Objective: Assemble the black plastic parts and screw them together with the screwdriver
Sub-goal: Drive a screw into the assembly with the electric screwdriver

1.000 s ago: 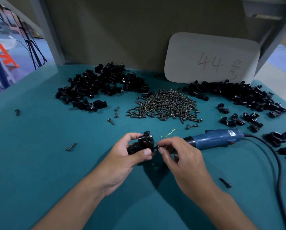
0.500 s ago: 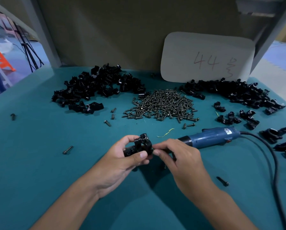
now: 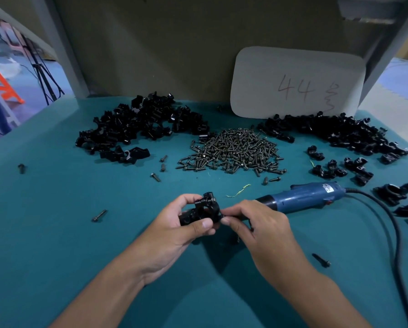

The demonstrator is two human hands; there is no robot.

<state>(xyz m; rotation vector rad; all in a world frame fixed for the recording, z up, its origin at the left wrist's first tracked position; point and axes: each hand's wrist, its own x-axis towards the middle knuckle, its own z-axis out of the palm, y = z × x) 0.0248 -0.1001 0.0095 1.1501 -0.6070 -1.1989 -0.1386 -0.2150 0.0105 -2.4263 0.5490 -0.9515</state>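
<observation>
My left hand (image 3: 174,230) grips a black plastic assembly (image 3: 201,208) just above the teal table, thumb across its near side. A screw head shows on the top of the assembly. My right hand (image 3: 257,228) pinches something small and dark against the assembly's right side; what it pinches is mostly hidden by the fingertips. The blue electric screwdriver (image 3: 300,197) lies on the table behind my right hand, its tip hidden by that hand.
A heap of screws (image 3: 233,150) lies at centre back, with piles of black parts at the left (image 3: 141,124) and right (image 3: 335,131). Loose screws (image 3: 99,215) (image 3: 321,260) lie about. The screwdriver's cable (image 3: 397,233) curves down the right side. A white card (image 3: 297,84) leans on the back wall.
The assembly has turned slightly in my left hand, and my right fingertips stay pinched at its right side. The camera has shifted a little; the screwdriver has not moved.
</observation>
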